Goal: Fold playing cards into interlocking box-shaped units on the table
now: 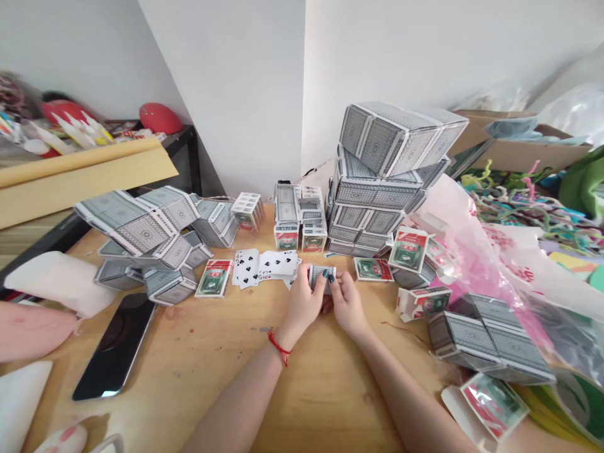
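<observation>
My left hand (305, 294) and my right hand (346, 303) meet over the middle of the wooden table. Between them they grip a small stack of playing cards (319, 275), patterned grey backs toward me, with both thumbs pressed on it. How many cards there are, I cannot tell. Just beyond and to the left, face-up playing cards (277, 264) lie spread in overlapping piles, spades showing. A green and red card box (214, 279) lies left of them. Another card box (372, 269) lies close to the right of my right hand.
Wrapped grey card bricks stand in a tall stack (377, 189) at the back right and a leaning heap (136, 226) at the left. A black phone (116, 346) lies front left. Opened card boxes (422, 302), pink plastic (509, 283) and more wrapped bricks (486, 340) crowd the right.
</observation>
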`<action>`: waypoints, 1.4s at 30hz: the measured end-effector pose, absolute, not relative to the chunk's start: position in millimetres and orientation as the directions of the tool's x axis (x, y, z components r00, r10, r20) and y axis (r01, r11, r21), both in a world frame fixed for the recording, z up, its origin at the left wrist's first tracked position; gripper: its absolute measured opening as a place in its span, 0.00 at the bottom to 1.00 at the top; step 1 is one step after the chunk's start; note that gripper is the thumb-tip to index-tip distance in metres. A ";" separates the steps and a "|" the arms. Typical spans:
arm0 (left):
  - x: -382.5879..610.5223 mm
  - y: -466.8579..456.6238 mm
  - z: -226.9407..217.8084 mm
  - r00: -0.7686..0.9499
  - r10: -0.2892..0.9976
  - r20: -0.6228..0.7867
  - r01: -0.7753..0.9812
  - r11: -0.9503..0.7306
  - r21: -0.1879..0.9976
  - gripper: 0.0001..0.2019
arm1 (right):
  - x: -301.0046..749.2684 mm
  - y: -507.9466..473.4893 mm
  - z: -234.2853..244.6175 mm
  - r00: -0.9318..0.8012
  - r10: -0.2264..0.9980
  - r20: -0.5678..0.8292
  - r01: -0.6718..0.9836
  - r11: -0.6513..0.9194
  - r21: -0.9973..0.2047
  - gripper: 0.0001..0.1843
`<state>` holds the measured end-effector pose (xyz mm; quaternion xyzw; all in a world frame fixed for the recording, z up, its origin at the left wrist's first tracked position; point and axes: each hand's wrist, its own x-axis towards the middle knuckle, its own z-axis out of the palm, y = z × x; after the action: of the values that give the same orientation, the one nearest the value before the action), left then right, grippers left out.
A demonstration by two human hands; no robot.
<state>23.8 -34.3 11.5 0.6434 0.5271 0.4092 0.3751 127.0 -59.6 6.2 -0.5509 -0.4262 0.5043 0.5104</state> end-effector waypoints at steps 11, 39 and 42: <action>32.6 -44.3 19.2 0.078 0.983 0.166 0.583 -0.180 0.792 0.07 | 119.8 -66.2 5.5 0.353 0.928 0.121 0.527 -0.090 -0.845 0.16; -0.9 -29.7 22.1 0.055 0.837 0.544 0.720 -0.411 0.559 0.12 | 147.3 -52.0 1.8 0.338 0.916 0.217 0.687 -0.083 -0.722 0.18; -6.6 -27.2 17.0 0.048 0.843 0.536 0.802 -0.352 0.483 0.24 | 148.9 -51.9 3.9 0.450 0.870 0.202 0.623 -0.143 -0.769 0.16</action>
<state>-6.6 -27.2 17.0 0.7234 0.5684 0.3911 0.0265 148.9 -51.9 3.9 -0.7416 -0.5031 0.1475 0.4186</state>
